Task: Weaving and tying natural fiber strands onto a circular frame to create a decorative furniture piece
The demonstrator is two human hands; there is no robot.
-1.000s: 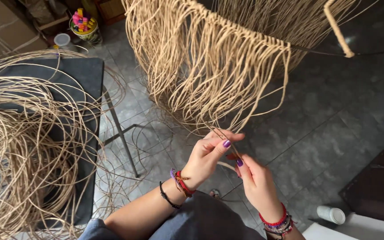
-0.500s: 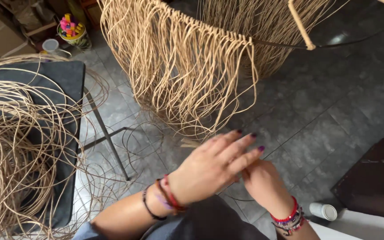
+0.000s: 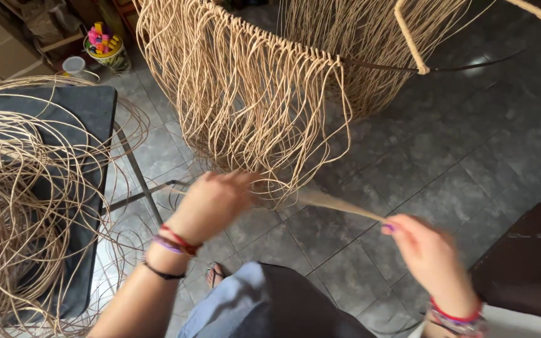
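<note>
Stretching between both hands: a pale cord point(image 3: 339, 203), pulled taut approx. level, just below the fringe point(image 3: 252, 119) of same-coloured cords knotted on a dark curved rod point(image 3: 471, 66). Right hand point(image 3: 430, 253) pinches cord's end betw. thumb & fingertips, blurred. Left hand point(image 3: 214, 200) closed at cord's other end, close under fringe tips; blur hides exact finger hold. Both wrists w/ bead bracelets. Below hands: person's lap, dark cloth over blue denim, one foot on grey tile floor point(image 3: 458, 156). Left side: dark table point(image 3: 89, 112) heaped w/ loose coiled cords point(image 3: 14, 213). Upper left, well apart: small pot point(image 3: 104, 50) of bright-coloured items & a white cup point(image 3: 73, 64). Lower right: dark brown furniture point(image 3: 533, 263) edge.
</note>
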